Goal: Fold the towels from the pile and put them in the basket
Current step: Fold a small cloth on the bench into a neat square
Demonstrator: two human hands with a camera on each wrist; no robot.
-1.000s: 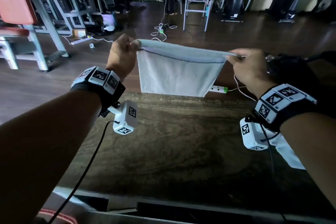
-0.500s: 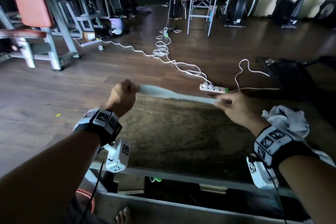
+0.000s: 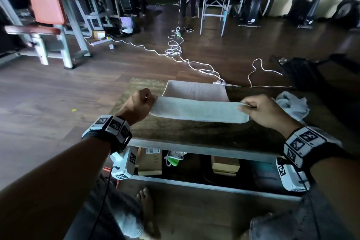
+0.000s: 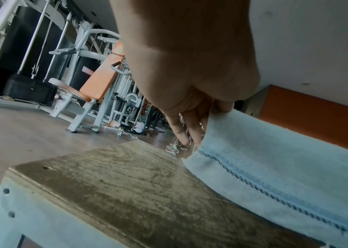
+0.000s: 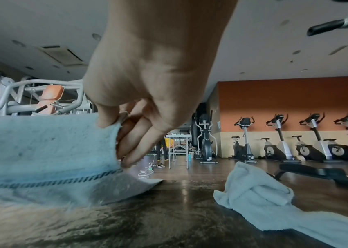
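towel (image 3: pixel 196 110) — stretched between hands | left (image 3: pixel 136 106) and right (image 3: pixel 261 111) pinch its corners

Fluffy terry-cloth towel (image 3: pixel 198 111), worn wooden table (image 3: pixel 194 132)

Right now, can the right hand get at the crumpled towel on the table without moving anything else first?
Probably not straight away. The right hand pinches a corner of the held towel, so it would have to let go. Otherwise the crumpled towel lies just beside it on the table, with nothing between them.
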